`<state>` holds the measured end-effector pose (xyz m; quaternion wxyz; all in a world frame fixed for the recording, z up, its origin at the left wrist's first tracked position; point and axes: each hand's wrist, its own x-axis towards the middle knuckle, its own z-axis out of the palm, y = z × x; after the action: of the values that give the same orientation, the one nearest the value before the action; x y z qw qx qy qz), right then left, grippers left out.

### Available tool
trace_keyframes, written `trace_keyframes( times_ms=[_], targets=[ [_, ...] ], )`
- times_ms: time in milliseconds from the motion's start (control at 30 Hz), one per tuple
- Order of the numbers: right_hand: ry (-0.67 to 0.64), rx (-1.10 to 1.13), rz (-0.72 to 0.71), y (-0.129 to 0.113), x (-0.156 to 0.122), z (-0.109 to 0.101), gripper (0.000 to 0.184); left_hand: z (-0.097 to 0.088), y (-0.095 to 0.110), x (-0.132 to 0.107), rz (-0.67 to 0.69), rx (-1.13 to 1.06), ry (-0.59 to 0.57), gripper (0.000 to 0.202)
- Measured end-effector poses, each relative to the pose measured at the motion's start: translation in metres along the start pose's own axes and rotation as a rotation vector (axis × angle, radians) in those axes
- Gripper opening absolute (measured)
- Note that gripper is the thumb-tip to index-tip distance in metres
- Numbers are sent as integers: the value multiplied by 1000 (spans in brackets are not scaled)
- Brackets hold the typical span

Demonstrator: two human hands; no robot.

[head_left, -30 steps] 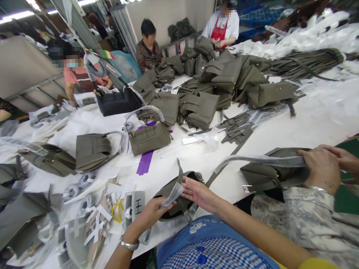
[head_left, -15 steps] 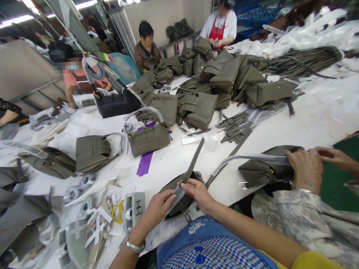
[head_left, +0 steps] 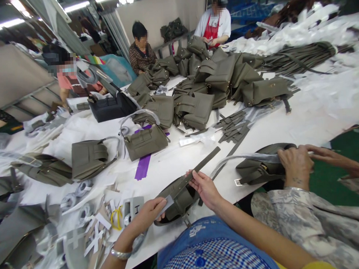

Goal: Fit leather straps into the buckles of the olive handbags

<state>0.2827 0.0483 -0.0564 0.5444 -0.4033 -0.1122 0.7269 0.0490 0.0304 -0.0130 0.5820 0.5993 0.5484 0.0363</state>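
My right hand (head_left: 204, 188) pinches an olive-green strap (head_left: 205, 159) between thumb and fingers. The strap slants up to the right, its far end free in the air. Lower left, my left hand (head_left: 153, 211) is closed on a pale strip of plastic film (head_left: 167, 204) near the strap's lower end. Whether the film still touches the strap I cannot tell. Under both hands an olive handbag (head_left: 184, 200) lies on the table edge against my blue apron, partly covered by the strap and my fingers.
At my right, a co-worker's hands (head_left: 295, 162) hold another olive bag (head_left: 255, 166) with a film-wrapped strap. A heap of bags (head_left: 217, 74) and loose straps (head_left: 235, 125) lies ahead. Left are more bags (head_left: 89, 159), paper scraps (head_left: 96, 231) and a purple strip (head_left: 143, 166). Several people sit opposite.
My hands have moved apart, the left one down and left with the film. The strap has tipped from steep to a flatter slant toward the right. The view has shifted slightly.
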Motion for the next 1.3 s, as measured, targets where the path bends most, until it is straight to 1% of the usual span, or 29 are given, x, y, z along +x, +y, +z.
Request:
trace_keyframes(
  times_ms=[67,133,233,300,333,400,500,567,667,767,833,900,967,1033,1100,1167,1233,1300],
  targets=[
    [-3,-103,-26,0,-3,1,30,1,10,5,12,42,24,49],
    [-16,-238,-50,4,-7,3,30,7,23,14,45,65,31,49],
    [-39,-460,-117,10,-11,4,28,18,41,33,129,59,37,43],
    [-64,-569,-168,9,-10,4,28,26,47,45,162,36,60,39],
    [-74,-590,-178,7,-9,3,27,28,47,50,162,28,76,38],
    [-73,-563,-156,-1,-5,1,26,32,44,55,144,33,90,40],
    [-2,-451,-111,-16,0,-5,39,30,36,53,126,89,51,40],
    [43,-423,-118,-23,3,-9,39,27,34,49,115,115,12,41],
    [51,-510,-158,-26,5,-11,36,25,40,48,111,103,14,43],
    [-57,-686,-284,-24,4,-12,29,31,54,58,146,48,8,46],
    [-130,-766,-354,-25,4,-18,28,37,60,67,175,8,-3,46],
    [-143,-824,-392,-28,6,-28,31,39,61,73,188,-19,13,46],
    [-116,-866,-429,-29,11,-43,34,37,58,75,177,-63,18,44],
    [-146,-887,-432,-28,17,-56,37,34,55,74,161,-145,-7,44],
    [-235,-897,-397,-25,22,-64,41,31,54,73,147,-215,-32,45],
    [-327,-916,-378,-24,25,-68,41,31,56,73,140,-226,-33,42],
    [-390,-933,-385,-25,27,-68,41,32,59,75,124,-192,2,41],
    [-433,-931,-387,-26,29,-69,42,32,61,78,78,-152,58,46]
  ],
)
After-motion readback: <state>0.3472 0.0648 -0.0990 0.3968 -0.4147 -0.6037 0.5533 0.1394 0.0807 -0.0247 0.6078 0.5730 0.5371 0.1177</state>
